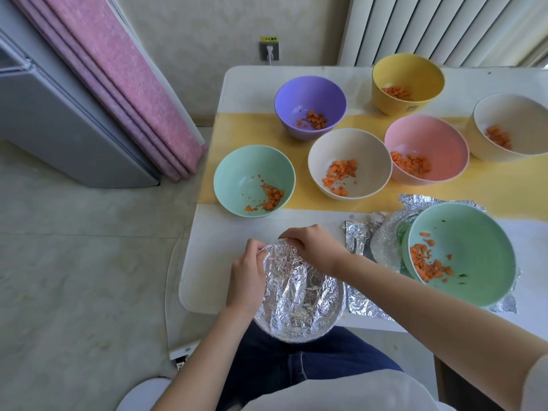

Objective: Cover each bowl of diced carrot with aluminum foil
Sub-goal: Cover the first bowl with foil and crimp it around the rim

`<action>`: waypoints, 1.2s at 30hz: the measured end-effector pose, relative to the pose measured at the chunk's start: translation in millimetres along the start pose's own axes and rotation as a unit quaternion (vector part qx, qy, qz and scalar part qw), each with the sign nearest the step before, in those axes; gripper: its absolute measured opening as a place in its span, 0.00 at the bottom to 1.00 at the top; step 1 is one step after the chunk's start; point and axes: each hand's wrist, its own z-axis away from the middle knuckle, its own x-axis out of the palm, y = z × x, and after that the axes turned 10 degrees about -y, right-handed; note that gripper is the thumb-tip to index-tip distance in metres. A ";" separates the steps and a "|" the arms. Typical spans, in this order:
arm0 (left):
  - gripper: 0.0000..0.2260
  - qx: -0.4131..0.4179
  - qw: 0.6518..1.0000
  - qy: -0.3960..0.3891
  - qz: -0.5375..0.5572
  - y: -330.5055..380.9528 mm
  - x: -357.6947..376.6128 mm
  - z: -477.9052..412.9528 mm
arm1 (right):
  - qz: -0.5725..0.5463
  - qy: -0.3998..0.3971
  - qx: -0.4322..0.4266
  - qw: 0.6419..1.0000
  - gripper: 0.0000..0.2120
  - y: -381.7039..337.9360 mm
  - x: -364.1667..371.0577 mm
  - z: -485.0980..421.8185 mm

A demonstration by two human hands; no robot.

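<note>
A bowl wrapped in crinkled aluminum foil (pixel 299 295) sits at the table's near edge, its contents hidden. My left hand (pixel 247 274) grips the foil at the bowl's left rim. My right hand (pixel 311 247) pinches the foil over the far rim. To the right, a green bowl of diced carrot (pixel 462 253) stands uncovered on loose foil sheets (pixel 364 241). Farther back are uncovered bowls with carrot: teal (pixel 252 176), beige (pixel 350 161), pink (pixel 427 146), purple (pixel 310 105), yellow (pixel 407 81) and white (pixel 513 126).
The white table (pixel 213 262) carries a yellow runner (pixel 370 200) under the back bowls. A pink folded mat (pixel 118 78) and a grey appliance (pixel 59 123) stand to the left on the floor. A wall outlet (pixel 269 50) is behind the table.
</note>
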 end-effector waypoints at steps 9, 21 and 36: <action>0.03 -0.021 1.000 0.002 0.009 2.7 0.7 0.6 | 0.146 -0.089 -0.007 0.985 0.21 -20.4 -4.6 -8.8; 0.04 -0.029 1.000 0.006 -0.003 5.7 0.8 8.3 | 0.076 -0.077 -0.033 0.994 0.16 -7.4 -6.5 -2.0; 0.10 -0.028 0.999 -0.019 0.015 5.0 -2.3 3.7 | 0.144 -0.046 0.018 0.988 0.16 -12.8 -0.7 3.7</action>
